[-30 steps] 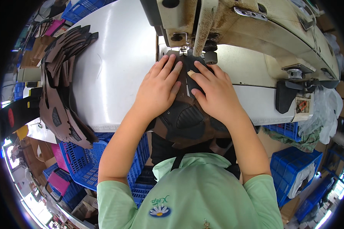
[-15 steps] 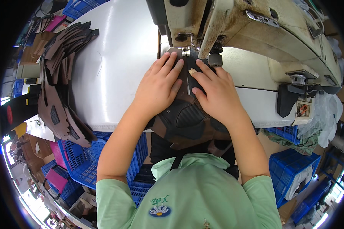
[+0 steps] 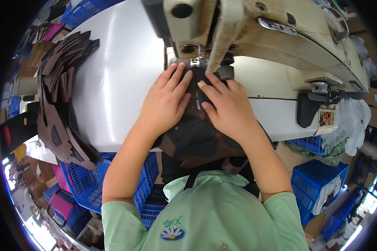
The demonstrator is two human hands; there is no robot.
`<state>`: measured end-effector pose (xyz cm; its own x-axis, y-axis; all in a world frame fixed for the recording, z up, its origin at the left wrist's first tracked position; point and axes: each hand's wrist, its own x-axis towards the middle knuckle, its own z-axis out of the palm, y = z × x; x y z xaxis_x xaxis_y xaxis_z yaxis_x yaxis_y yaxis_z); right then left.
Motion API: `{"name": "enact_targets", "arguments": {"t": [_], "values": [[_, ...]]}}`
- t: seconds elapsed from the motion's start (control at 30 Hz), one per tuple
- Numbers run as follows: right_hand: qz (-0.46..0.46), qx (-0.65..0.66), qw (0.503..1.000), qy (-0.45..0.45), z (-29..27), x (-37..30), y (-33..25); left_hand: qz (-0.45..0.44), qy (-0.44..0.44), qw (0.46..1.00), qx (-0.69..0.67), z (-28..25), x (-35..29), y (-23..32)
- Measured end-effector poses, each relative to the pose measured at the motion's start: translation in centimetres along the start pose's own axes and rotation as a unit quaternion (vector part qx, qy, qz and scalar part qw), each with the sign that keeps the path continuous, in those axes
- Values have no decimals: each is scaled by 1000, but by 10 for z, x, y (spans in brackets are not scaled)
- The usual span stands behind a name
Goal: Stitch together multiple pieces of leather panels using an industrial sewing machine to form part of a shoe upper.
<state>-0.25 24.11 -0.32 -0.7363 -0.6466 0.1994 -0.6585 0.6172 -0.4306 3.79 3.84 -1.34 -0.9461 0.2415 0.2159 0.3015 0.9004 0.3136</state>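
A brown and black shoe-upper-like piece point(image 3: 192, 134) lies under the presser foot point(image 3: 195, 62) of a worn cream sewing machine point(image 3: 251, 37). Its lower part hangs over the table's front edge towards my lap. My left hand point(image 3: 163, 100) rests flat on the left side of the piece, fingers stretched out and fingertips just short of the foot. On the right side my right hand point(image 3: 230, 104) presses down with fingers spread. A tan wrap point(image 3: 202, 83) covers one of its fingertips. The needle's point cannot be made out.
A stack of similar brown pieces point(image 3: 56, 100) drapes over the left side of the white table point(image 3: 117, 83). Blue crates point(image 3: 81, 184) stand below on the left, another blue crate point(image 3: 316, 188) on the right. Clear plastic bags point(image 3: 352, 121) hang at the table's right end.
The whole view has shifted slightly, so machine, table and hands all appear a little lower and further left. Both hands keep their place on the piece, near the presser foot.
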Motion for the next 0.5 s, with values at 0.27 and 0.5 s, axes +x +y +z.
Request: {"name": "enact_targets", "arguments": {"t": [0.27, 0.5], "values": [[-20, -23, 999, 28, 6, 1, -2, 4, -3, 1000, 22, -2, -2, -1], [-23, -22, 999, 37, 9, -2, 1, 5, -11, 999, 41, -1, 0, 1]]}}
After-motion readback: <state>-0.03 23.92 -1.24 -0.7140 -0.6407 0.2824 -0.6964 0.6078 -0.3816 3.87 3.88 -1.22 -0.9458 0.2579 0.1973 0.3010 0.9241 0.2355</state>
